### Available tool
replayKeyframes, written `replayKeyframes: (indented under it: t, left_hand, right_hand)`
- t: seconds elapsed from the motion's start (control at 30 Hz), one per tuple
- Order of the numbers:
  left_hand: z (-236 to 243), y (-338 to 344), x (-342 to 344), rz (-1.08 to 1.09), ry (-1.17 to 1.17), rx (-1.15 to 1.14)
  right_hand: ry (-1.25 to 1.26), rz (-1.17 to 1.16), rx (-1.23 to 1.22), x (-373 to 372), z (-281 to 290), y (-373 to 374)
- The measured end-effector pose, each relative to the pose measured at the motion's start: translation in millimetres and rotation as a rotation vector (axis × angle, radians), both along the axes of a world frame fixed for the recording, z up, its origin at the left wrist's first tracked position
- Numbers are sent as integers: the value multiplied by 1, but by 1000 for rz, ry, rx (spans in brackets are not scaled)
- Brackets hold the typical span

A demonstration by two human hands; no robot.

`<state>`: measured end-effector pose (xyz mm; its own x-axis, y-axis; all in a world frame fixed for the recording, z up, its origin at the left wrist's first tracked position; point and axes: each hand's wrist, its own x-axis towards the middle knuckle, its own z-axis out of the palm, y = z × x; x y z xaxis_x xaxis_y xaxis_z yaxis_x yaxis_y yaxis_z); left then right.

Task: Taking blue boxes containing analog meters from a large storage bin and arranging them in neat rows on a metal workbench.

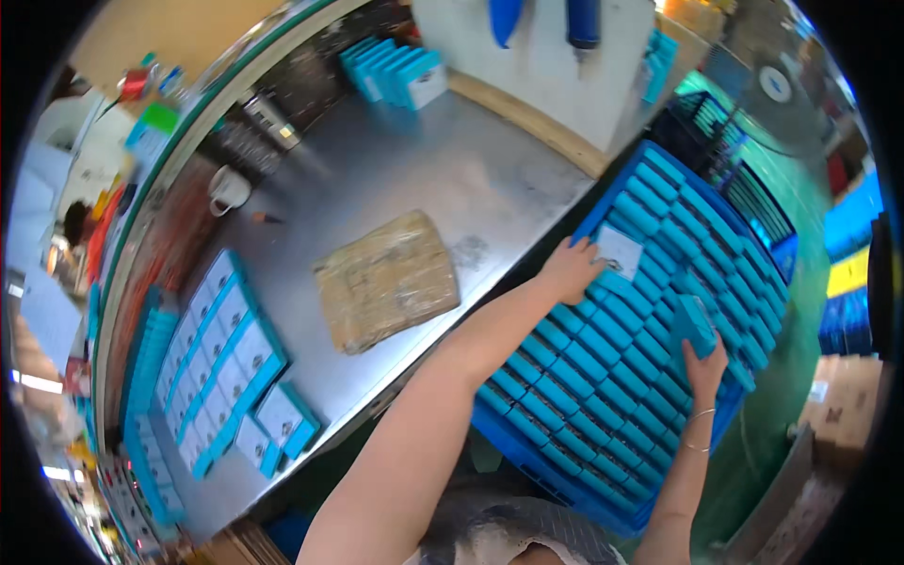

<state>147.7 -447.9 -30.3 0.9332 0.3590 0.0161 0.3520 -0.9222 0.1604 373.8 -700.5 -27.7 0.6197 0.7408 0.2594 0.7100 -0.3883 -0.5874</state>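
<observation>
Two hands among teal boxes in a full blue crate

The right hand [704, 363] has its fingers closed around a teal box [694, 325], tilted up above the packed rows at the right part of the blue crate [513, 452]. The left hand [571, 268] lies at the crate's bench-side edge, its fingers at the near side of a white-faced box [619, 252] that lies flat over the rows; whether it grips this box or only touches it, I cannot tell.

Close rows of teal boxes, standing on edge, crowd around both hands. The left forearm crosses the edge of the metal workbench [377, 179] and hides part of it and of the crate's near corner. In the middle of the bench lies a brown package in clear wrap [388, 281]. On its left part, a block of stacked teal boxes [221, 358] shows white faces. A white mug [229, 191] and a metal tumbler [271, 121] stand by the back ledge, and a short row of teal boxes [395, 73] stands farther along. A pale upright panel [546, 85] with a wooden strip [527, 122] at its foot bounds the bench's far end. Beyond the crate are a dark plastic crate [702, 122], a fan [774, 85] and cardboard cartons [843, 405].
</observation>
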Motion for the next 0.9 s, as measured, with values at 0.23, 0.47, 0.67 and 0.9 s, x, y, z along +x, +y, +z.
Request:
replayKeyframes:
  t: [0.23, 0.47, 0.67, 0.9]
  left_hand:
    - [-6, 2, -12, -41, 95, 53]
    - [-14, 12, 26, -30, 35, 105]
    - [10, 10, 25, 94, -44, 53]
    - [85, -43, -130, 416, -876, -864]
  right_hand:
    - [1204, -150, 455, -141, 36, -52]
    - [1344, -276, 474, -191, 49, -127]
    - [1304, -191, 418, -188, 47, -124]
    - [1015, -205, 549, -136, 58, -42]
